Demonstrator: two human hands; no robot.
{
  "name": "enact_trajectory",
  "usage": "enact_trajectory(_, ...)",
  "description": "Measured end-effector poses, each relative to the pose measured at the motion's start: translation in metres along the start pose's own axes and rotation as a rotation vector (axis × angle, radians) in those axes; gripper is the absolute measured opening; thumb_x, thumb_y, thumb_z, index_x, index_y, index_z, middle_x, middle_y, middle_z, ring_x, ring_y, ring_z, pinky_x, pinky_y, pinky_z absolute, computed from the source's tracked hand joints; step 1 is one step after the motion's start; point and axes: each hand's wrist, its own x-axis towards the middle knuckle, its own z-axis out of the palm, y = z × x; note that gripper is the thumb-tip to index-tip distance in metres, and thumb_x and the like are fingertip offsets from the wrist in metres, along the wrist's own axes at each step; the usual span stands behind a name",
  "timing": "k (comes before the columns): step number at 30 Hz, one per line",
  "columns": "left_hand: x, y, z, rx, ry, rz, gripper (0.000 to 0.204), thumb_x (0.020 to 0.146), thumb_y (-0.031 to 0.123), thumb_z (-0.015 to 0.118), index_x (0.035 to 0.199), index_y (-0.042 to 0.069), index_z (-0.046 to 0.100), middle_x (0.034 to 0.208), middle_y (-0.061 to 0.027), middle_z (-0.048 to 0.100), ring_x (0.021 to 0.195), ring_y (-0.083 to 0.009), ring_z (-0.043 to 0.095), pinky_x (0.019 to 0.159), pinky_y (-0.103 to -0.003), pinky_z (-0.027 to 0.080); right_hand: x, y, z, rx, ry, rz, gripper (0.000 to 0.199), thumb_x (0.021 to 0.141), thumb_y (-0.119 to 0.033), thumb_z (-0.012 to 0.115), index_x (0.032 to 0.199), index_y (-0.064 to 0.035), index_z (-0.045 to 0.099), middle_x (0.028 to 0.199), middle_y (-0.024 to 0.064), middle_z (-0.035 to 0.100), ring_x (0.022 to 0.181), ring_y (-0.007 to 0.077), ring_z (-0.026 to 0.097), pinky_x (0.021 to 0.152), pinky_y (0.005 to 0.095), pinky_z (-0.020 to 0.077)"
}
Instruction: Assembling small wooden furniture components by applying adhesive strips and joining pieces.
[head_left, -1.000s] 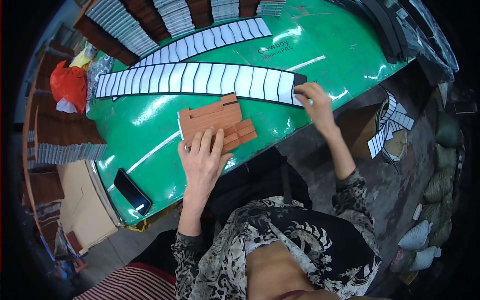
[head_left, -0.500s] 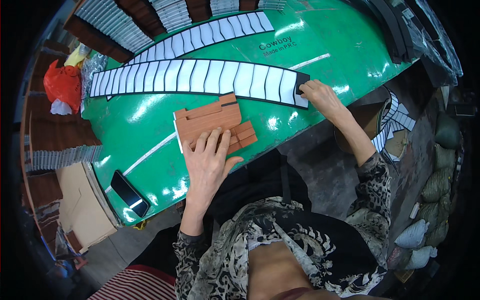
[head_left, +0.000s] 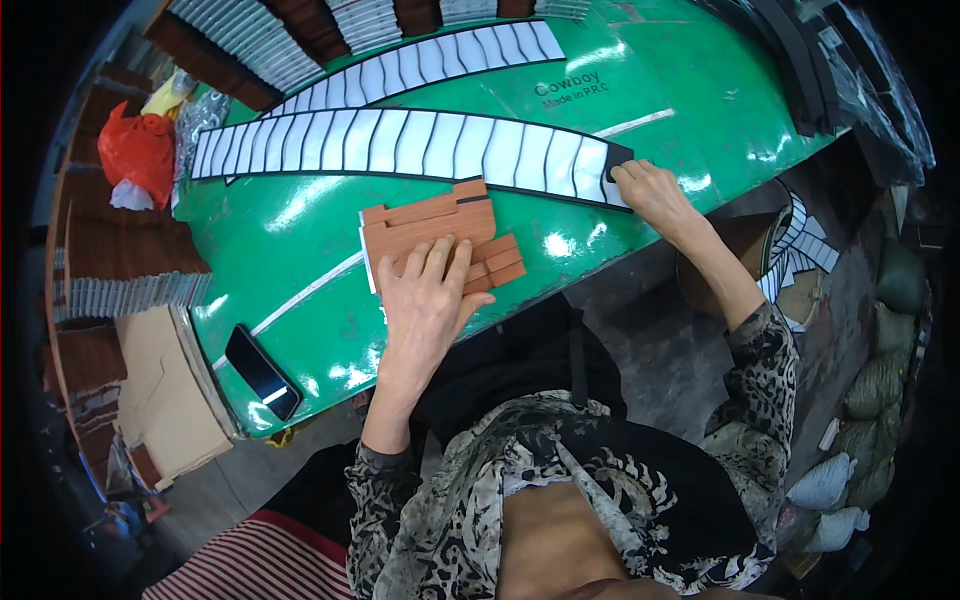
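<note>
My left hand (head_left: 428,295) lies with fingers stretched over a stack of flat reddish-brown wood-grain pieces (head_left: 415,222), notched along the far edge. The pieces rest near the front edge of the green table. Farther right, my right hand (head_left: 657,200) has its fingers bent and closed at the right end of a long, curved black-and-white strip (head_left: 400,143). That end carries a bare black patch, and its white segments are parted by wavy dark lines. What exactly the fingertips pinch there is partly hidden. A second similar strip (head_left: 430,65) lies behind, crossed by the first at its left end.
Stacked brown and white pieces (head_left: 245,40) line the table's (head_left: 700,120) far edge, with more at the left. A phone (head_left: 262,372) lies at the front left corner near cardboard (head_left: 165,390). A red bag (head_left: 137,150) sits far left. At right stands a bin (head_left: 725,250) with strip scraps.
The whole view has shifted slightly. Both hands keep nearly the same places, the left on the brown pieces and the right at the strip's end.
</note>
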Motion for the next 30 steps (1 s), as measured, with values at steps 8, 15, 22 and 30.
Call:
enact_trajectory(8,0.0,0.001,0.001,-0.021,-0.029,0.005,0.063,0.064,0.039,0.072,0.115,0.005,0.058,0.112,-0.0077,0.058,0.099,-0.0226,0.053,0.083,-0.04,0.035,0.001,0.008,-0.005,0.099,0.018,-0.02,0.007,0.072,-0.003,0.058,0.076,-0.0034,0.051,0.075,0.011,0.054,0.074,0.0285,0.058,0.06,0.0387,0.0484)
enact_trajectory(15,-0.003,0.001,0.0,-0.044,-0.015,0.002,0.06,0.066,0.037,0.071,0.115,0.005,0.058,0.11,-0.0073,0.058,0.098,-0.0223,0.054,0.083,-0.04,0.035,0.006,0.009,-0.005,0.25,0.056,0.008,0.015,0.07,-0.008,0.067,0.076,-0.0026,0.054,0.075,0.0118,0.056,0.076,0.0299,0.058,0.062,0.0407,0.0473)
enact_trajectory(22,-0.001,0.0,0.0,-0.055,-0.011,0.016,0.056,0.068,0.036,0.07,0.115,0.006,0.057,0.109,-0.0079,0.059,0.098,-0.0221,0.054,0.083,-0.04,0.036,0.006,0.008,-0.006,0.131,0.003,0.022,0.008,0.074,-0.007,0.06,0.075,-0.0025,0.054,0.074,0.0129,0.056,0.074,0.0311,0.059,0.063,0.0419,0.0473)
enact_trajectory(30,-0.003,-0.004,-0.005,-0.115,-0.053,-0.019,0.052,0.071,0.03,0.07,0.115,0.007,0.057,0.11,-0.0095,0.059,0.099,-0.0232,0.054,0.084,-0.039,0.036,0.017,0.032,-0.01,0.725,-0.13,0.514,0.018,0.084,-0.013,0.058,0.087,0.0027,0.066,0.082,0.0138,0.068,0.074,0.0238,0.065,0.066,0.0312,0.0504)
